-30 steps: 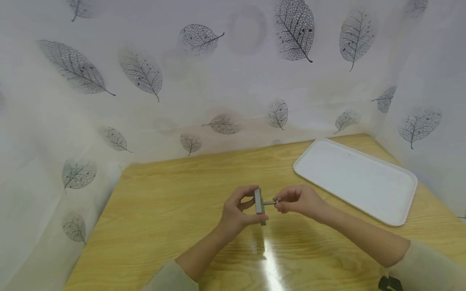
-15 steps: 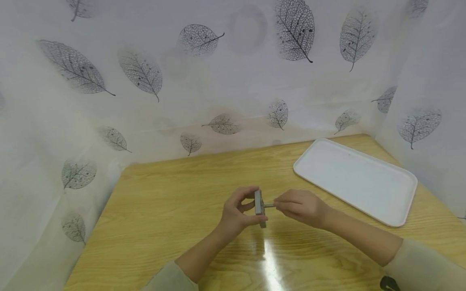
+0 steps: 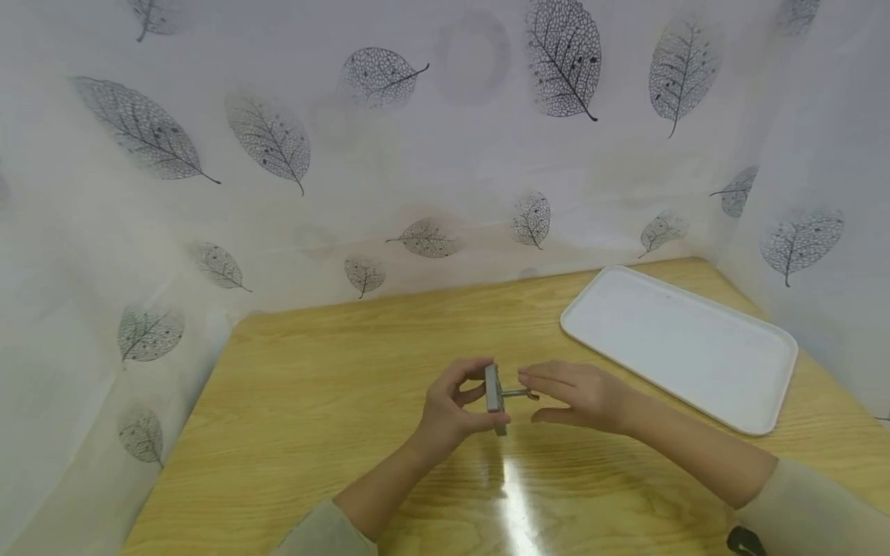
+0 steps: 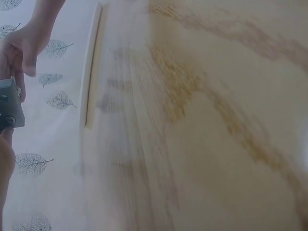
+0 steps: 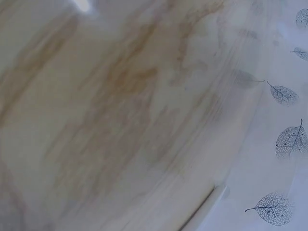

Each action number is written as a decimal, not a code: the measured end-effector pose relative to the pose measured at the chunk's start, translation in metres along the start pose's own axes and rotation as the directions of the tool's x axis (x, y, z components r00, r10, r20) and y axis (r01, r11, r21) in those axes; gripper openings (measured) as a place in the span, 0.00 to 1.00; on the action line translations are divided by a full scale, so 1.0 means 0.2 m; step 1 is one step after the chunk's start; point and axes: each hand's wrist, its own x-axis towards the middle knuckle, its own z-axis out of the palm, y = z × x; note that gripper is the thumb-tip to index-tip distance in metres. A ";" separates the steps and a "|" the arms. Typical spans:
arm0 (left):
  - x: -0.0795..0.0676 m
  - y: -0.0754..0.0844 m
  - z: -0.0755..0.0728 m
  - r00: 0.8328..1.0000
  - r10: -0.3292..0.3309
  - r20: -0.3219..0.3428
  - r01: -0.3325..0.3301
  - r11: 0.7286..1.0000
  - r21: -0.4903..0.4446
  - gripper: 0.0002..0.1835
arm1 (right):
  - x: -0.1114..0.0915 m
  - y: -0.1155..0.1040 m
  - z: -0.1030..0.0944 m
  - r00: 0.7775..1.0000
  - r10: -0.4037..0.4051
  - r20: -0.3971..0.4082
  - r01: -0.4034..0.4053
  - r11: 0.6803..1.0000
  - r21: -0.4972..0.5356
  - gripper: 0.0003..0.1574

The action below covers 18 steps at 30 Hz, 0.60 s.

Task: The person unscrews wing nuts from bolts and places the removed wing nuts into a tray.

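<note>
My left hand (image 3: 450,401) grips a grey metal block (image 3: 493,388) between thumb and fingers, holding it on edge above the table. A thin metal rod (image 3: 516,393) sticks out of the block's right side, with a small piece at its tip. Around that tip, my right hand (image 3: 584,395) has its fingers and thumb spread apart, not pinching it. In the left wrist view the block (image 4: 10,103) shows holes in its face; part of my left hand (image 4: 5,161) is below and my right hand (image 4: 29,45) above. No hand shows in the right wrist view.
A white tray (image 3: 681,347) lies on the wooden table (image 3: 334,371) at the back right. Behind and at the sides hang pale sheets (image 3: 459,170) printed with leaves. A dark object (image 3: 745,540) shows beside the right sleeve.
My right hand's fingers, closed on the rod's end half a second ago, have spread off it, uncovering the tip. The left hand and block have stayed nearly still.
</note>
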 end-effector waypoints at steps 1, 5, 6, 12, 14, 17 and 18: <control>0.00 0.00 0.00 1.000 0.008 0.000 -0.008 1.000 0.003 0.37 | 0.00 0.00 0.00 1.000 0.023 0.010 -0.024 1.000 0.002 0.34; 0.00 0.00 0.00 1.000 0.030 0.001 -0.030 0.999 0.011 0.37 | -0.02 -0.02 0.00 0.982 0.183 0.034 -0.184 0.983 0.027 0.35; 0.00 0.00 0.00 1.000 0.030 0.000 -0.030 0.999 0.012 0.37 | -0.02 -0.03 0.00 0.973 0.230 0.033 -0.231 0.972 0.047 0.34; 0.00 -0.01 0.00 1.000 0.023 0.002 -0.023 1.000 0.012 0.38 | -0.01 -0.06 -0.02 0.821 0.565 0.082 -0.570 0.803 0.176 0.17; 0.00 -0.01 0.00 1.000 0.030 0.001 -0.030 0.999 0.018 0.38 | 0.01 -0.08 -0.03 0.693 0.704 0.155 -0.719 0.660 0.216 0.16; 0.01 -0.01 0.00 0.999 0.038 0.000 -0.038 0.999 0.027 0.38 | 0.04 -0.09 -0.05 0.459 0.846 0.272 -0.879 0.386 0.281 0.17; 0.01 0.00 0.00 0.999 0.037 -0.001 -0.037 0.999 0.029 0.38 | 0.05 -0.09 -0.05 0.390 0.868 0.307 -0.904 0.297 0.309 0.19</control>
